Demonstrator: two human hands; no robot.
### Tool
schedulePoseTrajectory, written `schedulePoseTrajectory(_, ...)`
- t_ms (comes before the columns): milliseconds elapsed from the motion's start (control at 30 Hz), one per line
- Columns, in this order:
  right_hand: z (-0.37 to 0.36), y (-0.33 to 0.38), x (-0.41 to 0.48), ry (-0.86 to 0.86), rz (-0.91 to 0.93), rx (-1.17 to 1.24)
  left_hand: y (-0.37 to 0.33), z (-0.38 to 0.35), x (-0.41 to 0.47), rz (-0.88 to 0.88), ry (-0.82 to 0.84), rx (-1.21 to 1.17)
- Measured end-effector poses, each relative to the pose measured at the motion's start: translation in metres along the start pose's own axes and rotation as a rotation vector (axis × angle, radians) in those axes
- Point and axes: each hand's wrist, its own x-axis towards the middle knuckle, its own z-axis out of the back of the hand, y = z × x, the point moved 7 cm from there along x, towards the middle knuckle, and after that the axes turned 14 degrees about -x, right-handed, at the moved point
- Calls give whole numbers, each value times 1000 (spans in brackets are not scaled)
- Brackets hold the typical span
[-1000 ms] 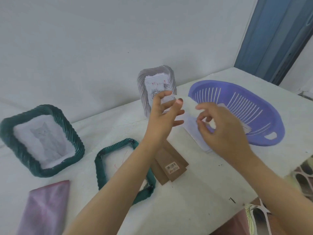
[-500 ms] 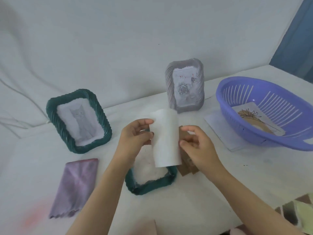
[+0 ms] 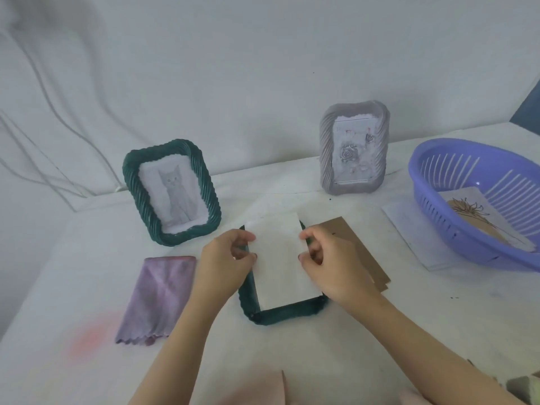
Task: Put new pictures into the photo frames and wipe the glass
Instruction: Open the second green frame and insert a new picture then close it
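Head view: the white picture sheet (image 3: 280,258) is thin paper, light and floppy, easy to crease or smudge, so it is best taken by its two long edges rather than its face. It is held that way. The left hand (image 3: 225,264) pinches the left edge between thumb and fingertips and the right hand (image 3: 336,267) pinches the right edge, the hands apart with the sheet between them. The sheet lies over the opening of the dark green frame (image 3: 289,314), which rests flat midway along the surface (image 3: 380,331), towards its near edge. The sheet's lower end seems to sit inside the bottom rail, and its upper end overhangs the top rail. The frame looks rigid, any glass in it likely fragile. Brown backing boards (image 3: 356,247) lie just beside the right hand, and the purple cloth (image 3: 159,296) lies near the left hand.
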Motion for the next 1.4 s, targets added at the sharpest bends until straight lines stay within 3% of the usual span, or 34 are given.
schedulePoseTrajectory(267,-14,6,1,81,53,-226,-4,2,-11,-224,-45,441)
schedulePoseTrajectory(433,-17,5,1,115,42,-244,7,0,-15,-188,-66,574)
schedulePoseTrajectory(667,-20,0,5,123,20,-200,16,0,-17,-182,-61,504)
schedulePoseTrajectory(1033,-22,1,5,127,36,-188,19,3,-15,-218,-208,472)
schedulePoseTrajectory(1400,-23,3,4,144,60,-203,23,3,-17,-166,-133,360)
